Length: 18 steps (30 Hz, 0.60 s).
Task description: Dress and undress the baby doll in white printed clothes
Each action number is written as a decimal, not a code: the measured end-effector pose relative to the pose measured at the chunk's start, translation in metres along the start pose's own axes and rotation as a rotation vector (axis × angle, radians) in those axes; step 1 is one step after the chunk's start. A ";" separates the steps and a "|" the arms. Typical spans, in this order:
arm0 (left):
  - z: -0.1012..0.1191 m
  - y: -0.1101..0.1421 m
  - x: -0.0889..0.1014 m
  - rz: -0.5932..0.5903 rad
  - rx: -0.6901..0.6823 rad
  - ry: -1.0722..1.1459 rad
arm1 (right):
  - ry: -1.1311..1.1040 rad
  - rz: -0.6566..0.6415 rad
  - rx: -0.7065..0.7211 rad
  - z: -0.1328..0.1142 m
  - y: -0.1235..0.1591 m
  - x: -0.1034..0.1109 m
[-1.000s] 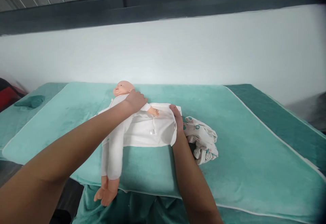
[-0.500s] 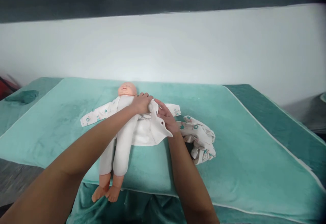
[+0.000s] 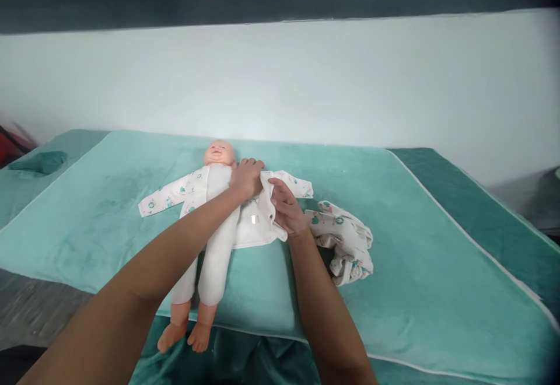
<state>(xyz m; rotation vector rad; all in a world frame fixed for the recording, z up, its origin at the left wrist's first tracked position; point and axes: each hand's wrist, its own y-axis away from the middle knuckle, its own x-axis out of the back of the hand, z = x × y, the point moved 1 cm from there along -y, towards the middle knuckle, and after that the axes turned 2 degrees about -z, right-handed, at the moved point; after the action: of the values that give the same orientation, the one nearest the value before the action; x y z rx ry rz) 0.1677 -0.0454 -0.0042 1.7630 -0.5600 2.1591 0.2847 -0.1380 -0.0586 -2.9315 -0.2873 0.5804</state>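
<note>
A baby doll (image 3: 219,268) with a white cloth body lies on its back, its head at the far side. Its arms are in the sleeves of a white printed baby shirt (image 3: 254,227), which is spread out with the front undone. My left hand (image 3: 248,178) is closed at the doll's shoulder, with a fold of the shirt at its fingertips. Just to the right, my right hand (image 3: 286,207) has its fingers bent around the shirt's raised front edge. Part of the doll's chest is covered by my left hand and forearm.
A crumpled printed garment (image 3: 343,242) lies to the right of my right wrist. Beneath everything is a light green padded bed cover (image 3: 415,280) with darker green side strips. A white wall (image 3: 280,81) stands behind, and a small dark green cushion (image 3: 39,162) lies far left.
The shirt's front edge has been turned over and lowered slightly to the left, showing more of its inside and sleeve. My right hand has turned with it; my left has barely moved.
</note>
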 end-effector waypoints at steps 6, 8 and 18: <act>-0.021 0.019 0.024 0.063 -0.181 0.132 | 0.094 0.037 -0.027 -0.010 -0.006 -0.002; -0.027 0.042 0.032 0.060 -0.302 0.048 | 0.090 0.036 -0.028 -0.012 -0.006 -0.004; -0.016 0.074 0.021 -0.227 -0.469 -0.311 | 0.086 0.109 -0.020 0.005 -0.002 0.003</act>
<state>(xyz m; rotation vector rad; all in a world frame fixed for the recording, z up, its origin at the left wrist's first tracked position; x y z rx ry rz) 0.1152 -0.1034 0.0059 1.7917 -0.8174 1.4620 0.2847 -0.1347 -0.0638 -2.9964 -0.1254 0.4663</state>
